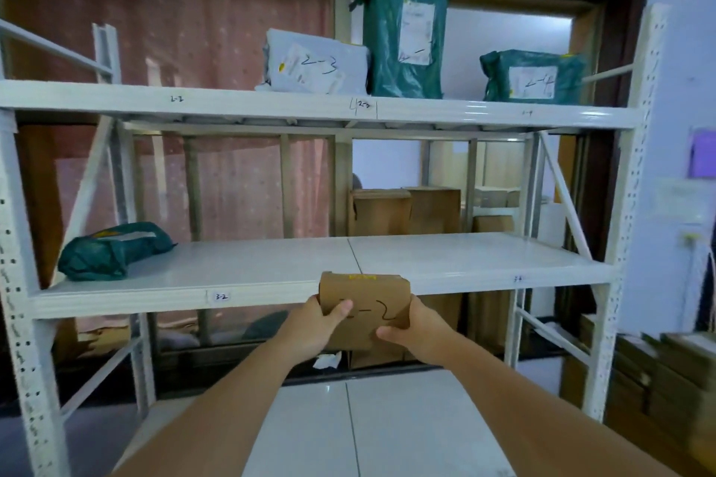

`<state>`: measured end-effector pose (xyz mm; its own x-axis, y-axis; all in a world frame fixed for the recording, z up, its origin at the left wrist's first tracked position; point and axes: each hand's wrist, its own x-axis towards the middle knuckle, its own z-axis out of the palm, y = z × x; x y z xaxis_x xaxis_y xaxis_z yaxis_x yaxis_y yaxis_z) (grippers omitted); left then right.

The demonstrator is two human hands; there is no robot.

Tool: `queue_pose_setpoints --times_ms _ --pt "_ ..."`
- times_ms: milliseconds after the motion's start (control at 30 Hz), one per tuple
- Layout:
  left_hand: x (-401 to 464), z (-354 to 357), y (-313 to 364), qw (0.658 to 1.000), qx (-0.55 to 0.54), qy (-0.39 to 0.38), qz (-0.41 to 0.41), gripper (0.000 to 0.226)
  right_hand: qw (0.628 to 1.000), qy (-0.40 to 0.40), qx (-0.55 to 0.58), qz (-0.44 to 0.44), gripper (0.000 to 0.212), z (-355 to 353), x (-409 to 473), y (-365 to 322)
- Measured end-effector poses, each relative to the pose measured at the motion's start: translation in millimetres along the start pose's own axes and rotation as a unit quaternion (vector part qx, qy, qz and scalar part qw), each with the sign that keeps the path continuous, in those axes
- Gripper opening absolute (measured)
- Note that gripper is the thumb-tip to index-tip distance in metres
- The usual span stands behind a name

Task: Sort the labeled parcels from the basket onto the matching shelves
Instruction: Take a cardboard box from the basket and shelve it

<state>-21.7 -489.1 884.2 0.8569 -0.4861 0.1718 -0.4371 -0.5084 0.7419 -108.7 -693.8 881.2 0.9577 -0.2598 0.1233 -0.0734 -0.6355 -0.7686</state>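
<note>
Your left grip [314,325] holds the left edge of a small brown cardboard parcel [366,304], thumb laid across its face; your right grip [413,329] clamps the right edge, thumb at the lower corner. You hold the parcel in the air in front of the lower shelf [271,267], just below its front rail, and its face reads something like "2-2" in dark marker, the first figure half hidden by your left thumb.

Far left on that lower shelf lies a dark green bagged parcel [112,250] on its side. The rail below it carries a small tag reading "3-2" [221,297].

On the upper shelf [116,99], the front rail shows a handwritten "2-2" mark [176,99] toward the left, with bare shelf above it. Further right sits a white bagged parcel [315,64] marked "2-3", touching a tall green parcel [407,33] standing upright just beside it. Well apart, near the right upright, rests a lower green parcel [532,75] whose label seems to read "2-4".

Behind the lower shelf, right of centre, stand brown cartons [407,211].
</note>
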Motion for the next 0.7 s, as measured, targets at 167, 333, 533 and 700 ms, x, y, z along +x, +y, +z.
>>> queue_pose_setpoints --times_ms 167,333,533,700 --pt "6.1 42.1 -2.5 0.996 0.015 -0.082 -0.006 0.066 0.999 0.017 -0.023 0.037 0.078 -23.0 -21.8 43.3" --pt "20.0 60.9 -3.4 0.992 0.033 -0.119 0.0 0.078 0.997 0.019 -0.036 0.058 0.081 -36.3 -25.1 62.7" --pt "37.8 54.5 -4.3 0.992 0.041 -0.122 0.015 0.09 0.997 0.023 -0.046 0.063 0.079 -39.2 -12.2 57.6" --pt "41.3 13.1 6.4 0.995 0.024 -0.097 0.024 0.07 0.999 0.013 -0.042 0.02 0.063 -35.8 8.8 16.6"
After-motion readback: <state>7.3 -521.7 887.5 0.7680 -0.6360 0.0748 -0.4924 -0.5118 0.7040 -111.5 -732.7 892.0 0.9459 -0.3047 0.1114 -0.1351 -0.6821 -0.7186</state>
